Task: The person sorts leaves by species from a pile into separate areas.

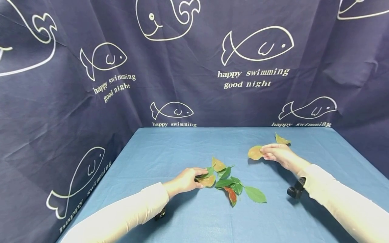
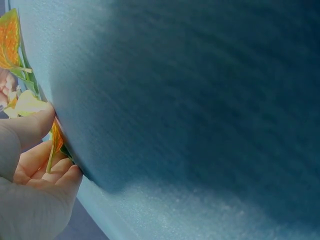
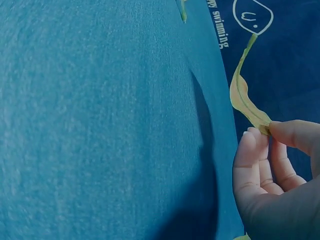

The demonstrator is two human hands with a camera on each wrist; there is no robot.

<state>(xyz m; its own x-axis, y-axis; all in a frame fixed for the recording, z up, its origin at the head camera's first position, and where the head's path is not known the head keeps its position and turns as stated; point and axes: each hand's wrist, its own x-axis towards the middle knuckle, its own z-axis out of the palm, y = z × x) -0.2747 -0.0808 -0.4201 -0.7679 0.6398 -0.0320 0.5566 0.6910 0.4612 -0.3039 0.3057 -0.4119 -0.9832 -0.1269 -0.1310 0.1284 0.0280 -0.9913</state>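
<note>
In the head view the right hand (image 1: 281,157) pinches a yellow-brown leaf (image 1: 255,153) by one end, raised off the cloth with a shadow below. The right wrist view shows this leaf (image 3: 242,95) edge-on between thumb and fingers. The left hand (image 1: 185,180) holds leaves between thumb and fingers, an orange-yellow one (image 1: 206,181) and a green one (image 1: 209,172). In the left wrist view an orange leaf (image 2: 57,136) shows between the left hand's (image 2: 40,175) thumb and fingers.
Right of the left hand lie several green leaves (image 1: 225,183), a yellow leaf (image 1: 217,165), a red leaf (image 1: 231,195) and a single green leaf (image 1: 255,194). Another yellow leaf (image 1: 282,139) is behind the right hand. A dark fish-print curtain (image 1: 206,84) borders the blue table (image 1: 212,219).
</note>
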